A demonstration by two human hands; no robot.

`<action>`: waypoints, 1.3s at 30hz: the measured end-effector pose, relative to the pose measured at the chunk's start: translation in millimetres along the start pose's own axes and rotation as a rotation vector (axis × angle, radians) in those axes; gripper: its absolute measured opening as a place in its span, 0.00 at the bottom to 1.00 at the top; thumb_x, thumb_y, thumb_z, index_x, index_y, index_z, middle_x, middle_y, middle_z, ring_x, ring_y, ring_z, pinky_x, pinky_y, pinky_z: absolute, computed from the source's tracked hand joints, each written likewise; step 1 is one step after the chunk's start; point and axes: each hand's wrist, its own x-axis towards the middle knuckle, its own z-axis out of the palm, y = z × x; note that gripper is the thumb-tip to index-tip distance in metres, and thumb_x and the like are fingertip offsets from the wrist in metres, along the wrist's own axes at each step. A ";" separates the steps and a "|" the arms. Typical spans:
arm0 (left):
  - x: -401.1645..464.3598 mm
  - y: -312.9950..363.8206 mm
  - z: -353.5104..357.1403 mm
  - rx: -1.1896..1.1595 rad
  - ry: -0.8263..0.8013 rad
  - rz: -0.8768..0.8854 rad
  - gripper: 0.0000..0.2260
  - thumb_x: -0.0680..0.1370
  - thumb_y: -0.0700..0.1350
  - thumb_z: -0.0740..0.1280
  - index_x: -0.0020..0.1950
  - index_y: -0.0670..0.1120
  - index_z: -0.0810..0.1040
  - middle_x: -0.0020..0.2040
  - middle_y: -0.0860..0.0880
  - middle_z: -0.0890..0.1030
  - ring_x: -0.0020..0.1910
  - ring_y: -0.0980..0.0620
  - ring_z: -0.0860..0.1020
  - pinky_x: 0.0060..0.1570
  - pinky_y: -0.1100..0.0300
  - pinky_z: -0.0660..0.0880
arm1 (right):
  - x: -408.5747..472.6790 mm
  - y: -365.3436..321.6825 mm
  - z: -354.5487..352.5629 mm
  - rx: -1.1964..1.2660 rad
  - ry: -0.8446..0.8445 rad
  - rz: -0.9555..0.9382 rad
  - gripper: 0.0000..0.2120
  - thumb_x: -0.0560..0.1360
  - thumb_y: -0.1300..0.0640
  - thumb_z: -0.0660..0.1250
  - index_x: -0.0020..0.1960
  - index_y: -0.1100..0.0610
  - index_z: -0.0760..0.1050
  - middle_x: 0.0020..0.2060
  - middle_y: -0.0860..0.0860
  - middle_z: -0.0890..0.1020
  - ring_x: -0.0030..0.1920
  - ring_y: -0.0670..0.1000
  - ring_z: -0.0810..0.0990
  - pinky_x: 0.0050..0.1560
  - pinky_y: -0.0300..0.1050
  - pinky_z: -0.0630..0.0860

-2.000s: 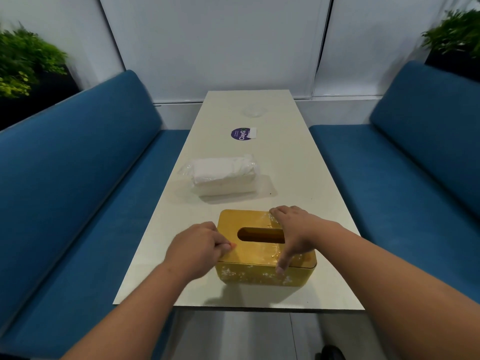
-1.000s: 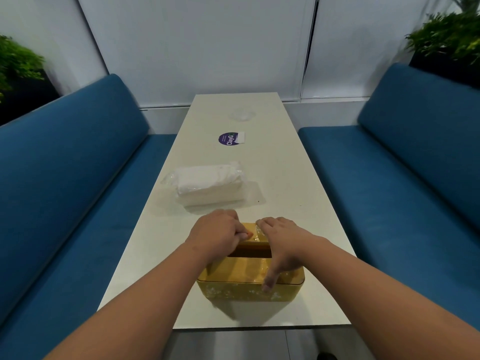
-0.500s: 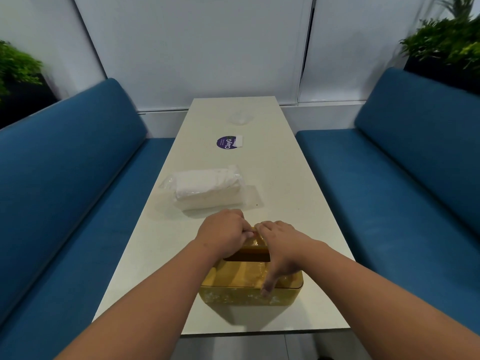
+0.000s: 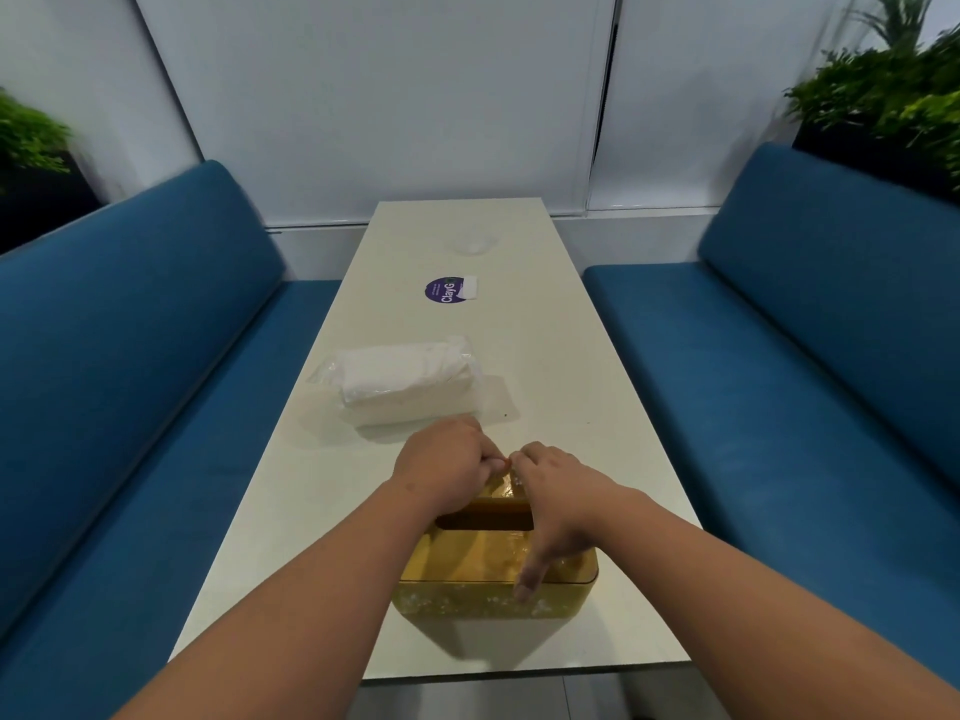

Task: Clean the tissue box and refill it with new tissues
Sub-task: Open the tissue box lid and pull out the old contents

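**Now both our hands on the gold tissue box**

Head view. Right at the near end of the long, pale, smooth table (image 4: pixel 561 366) sits the tissue box (image 4: pixel 493 584), a rounded-corner rectangle in glossy golden yellow with a dark oblong slot in its lid and whitish speckles along its near wall. Our left hand (image 4: pixel 441 472) is curled over the box's far edge, fingertips bent inward; whether it pinches something thin or just the lid rim we cannot tell. Our right hand (image 4: pixel 558 504) lies across the lid, fingers stretched towards the far edge and thumb reaching down over the near rim.

Just beyond the hands lies the soft white tissue pack (image 4: pixel 402 384) in crinkled clear wrap, near the table's left edge. Farther along is a round purple sticker (image 4: pixel 444 292). Open tabletop runs to the right of the box and the pack; the box stands close to the near edge. Blue padded benches (image 4: pixel 135 366) flank both long sides. The box's left part is hidden by our forearm.
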 end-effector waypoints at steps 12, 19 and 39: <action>-9.9 0.5 3.7 0.044 -0.017 0.043 0.13 0.80 0.57 0.60 0.57 0.59 0.82 0.48 0.58 0.75 0.49 0.55 0.73 0.41 0.59 0.69 | -1.3 0.0 -0.1 0.002 -0.006 0.002 0.65 0.50 0.31 0.79 0.76 0.52 0.53 0.72 0.50 0.61 0.71 0.54 0.61 0.71 0.53 0.65; -17.4 -4.0 4.6 0.049 0.059 -0.123 0.15 0.80 0.57 0.59 0.54 0.55 0.83 0.44 0.54 0.74 0.43 0.54 0.74 0.41 0.59 0.72 | -2.4 -1.2 -0.4 0.003 -0.006 0.012 0.65 0.51 0.32 0.80 0.77 0.53 0.52 0.72 0.50 0.60 0.72 0.55 0.60 0.71 0.53 0.65; -34.9 -39.1 2.1 0.002 0.144 -0.283 0.18 0.80 0.60 0.58 0.54 0.55 0.84 0.42 0.56 0.73 0.42 0.53 0.74 0.42 0.58 0.75 | -2.7 -1.1 -0.5 0.011 -0.026 0.007 0.66 0.52 0.32 0.79 0.78 0.52 0.49 0.75 0.50 0.58 0.74 0.56 0.58 0.72 0.56 0.64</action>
